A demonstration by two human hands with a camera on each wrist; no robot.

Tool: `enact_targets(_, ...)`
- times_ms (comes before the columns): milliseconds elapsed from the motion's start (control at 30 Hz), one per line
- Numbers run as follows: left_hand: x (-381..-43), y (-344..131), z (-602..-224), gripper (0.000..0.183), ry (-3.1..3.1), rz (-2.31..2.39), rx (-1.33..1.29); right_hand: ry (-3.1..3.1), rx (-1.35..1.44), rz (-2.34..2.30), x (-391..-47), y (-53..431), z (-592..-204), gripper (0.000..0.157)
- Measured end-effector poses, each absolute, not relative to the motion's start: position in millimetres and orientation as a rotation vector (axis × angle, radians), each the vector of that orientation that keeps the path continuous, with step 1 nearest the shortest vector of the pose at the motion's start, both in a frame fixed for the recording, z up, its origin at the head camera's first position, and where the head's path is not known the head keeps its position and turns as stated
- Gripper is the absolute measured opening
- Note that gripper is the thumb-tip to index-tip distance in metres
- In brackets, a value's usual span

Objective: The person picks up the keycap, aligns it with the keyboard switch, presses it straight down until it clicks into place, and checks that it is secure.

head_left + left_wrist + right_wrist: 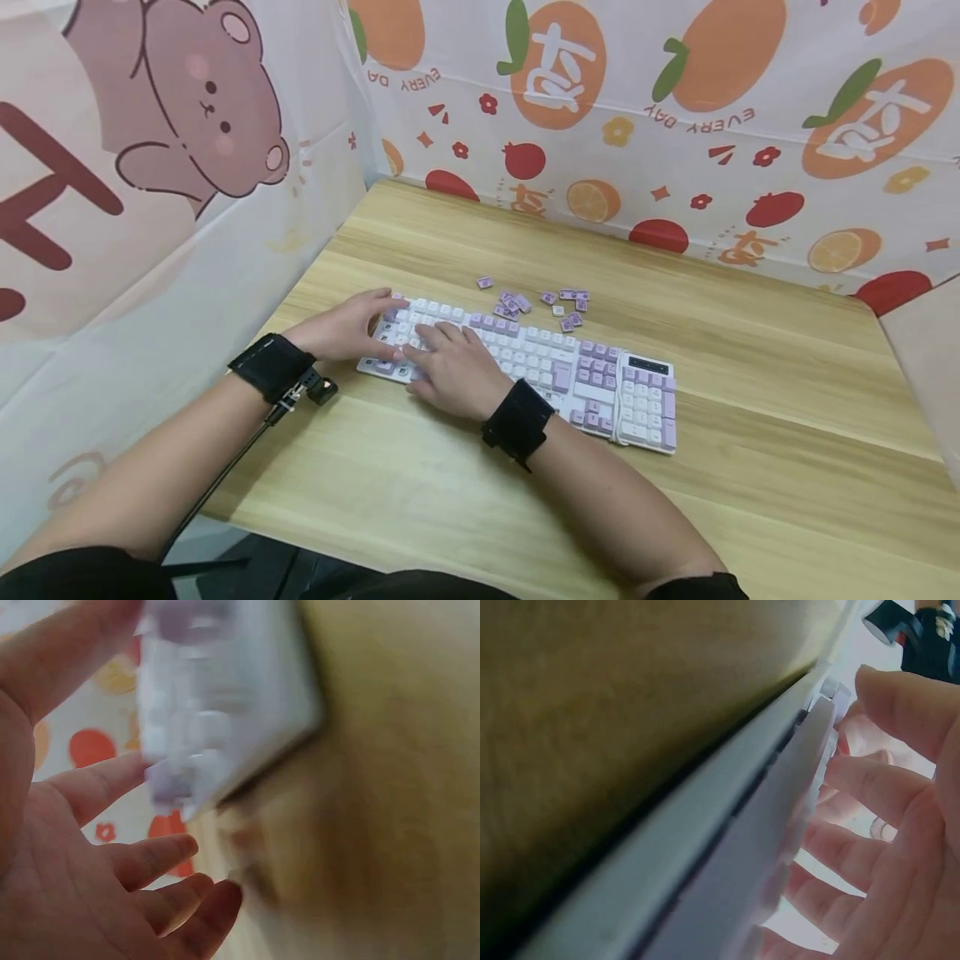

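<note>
A white and lilac keyboard (596,392) lies at a slant across the table. At its left end is my left hand (348,327), fingers spread over the corner and thumb stretched onto the lower keys. Those fingers are extended past the keyboard's end in the left wrist view, with nothing gripped. My right hand (461,375) rests palm down over the keys at left of centre, its index fingertip close to the left thumb. In the right wrist view its fingers (877,784) reach loosely along the keys. Several dark bare switches show at the keyboard's left side.
Loose lilac keycaps (522,303) and a white keycap (558,311) are scattered just beyond the keyboard. A white cord (618,400) wraps its right part. Wooden table (750,400) surrounds it, bordered by printed cloth (465,108) at back and left.
</note>
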State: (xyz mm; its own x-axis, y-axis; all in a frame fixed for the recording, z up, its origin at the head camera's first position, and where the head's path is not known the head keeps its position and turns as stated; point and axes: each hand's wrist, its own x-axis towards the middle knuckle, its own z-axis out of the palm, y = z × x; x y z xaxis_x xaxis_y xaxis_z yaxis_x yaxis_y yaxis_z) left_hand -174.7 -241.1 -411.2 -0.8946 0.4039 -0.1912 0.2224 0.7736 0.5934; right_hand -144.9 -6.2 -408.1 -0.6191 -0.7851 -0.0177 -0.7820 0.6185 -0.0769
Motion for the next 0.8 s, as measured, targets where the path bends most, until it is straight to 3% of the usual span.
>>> enact_targets(267,-178,-247,-418,0.066,2.513,1.015,0.480,2.728,-1.328,-0.118,-145,-9,-413,0.058)
enact_targets(500,-178,-249,-417,0.067,2.491,1.041,0.417,2.713,-1.331,-0.124,-145,-12,-411,0.061)
enact_targets(800,-188,-249,-420,0.067,2.521,1.001,0.454,2.862,-1.299,-0.162,-148,-17,-410,0.038)
